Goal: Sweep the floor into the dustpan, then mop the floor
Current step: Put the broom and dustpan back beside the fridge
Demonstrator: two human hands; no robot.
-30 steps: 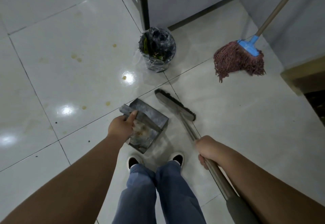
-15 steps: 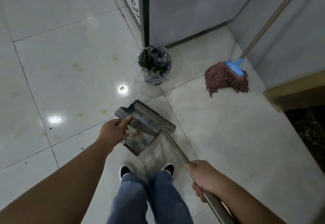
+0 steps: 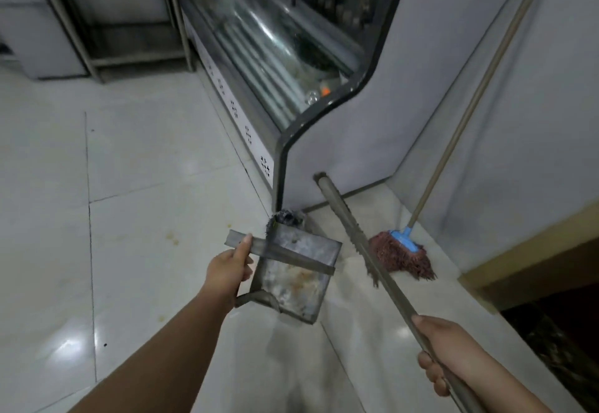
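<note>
My left hand [image 3: 228, 268] grips the handle of a grey metal dustpan [image 3: 296, 279], held up off the white tiled floor [image 3: 136, 234] with rusty stains inside it. My right hand [image 3: 444, 347] grips the long handle of a broom [image 3: 348, 227], whose brush head is raised and points up toward the wall. A red string mop [image 3: 400, 255] with a blue clamp and a wooden pole leans in the corner at the right. Yellowish spots mark the tiles left of the dustpan.
A small bin lined with a plastic bag [image 3: 287, 218] stands just behind the dustpan, partly hidden by it. A glass display counter [image 3: 269, 55] runs along the back. Metal shelving legs [image 3: 81, 39] stand at far left. A dark step [image 3: 534, 283] lies at the right.
Both hands have lifted: the dustpan and the broom head rose off the floor. My view tilted up, so the display counter came in and my legs dropped out.
</note>
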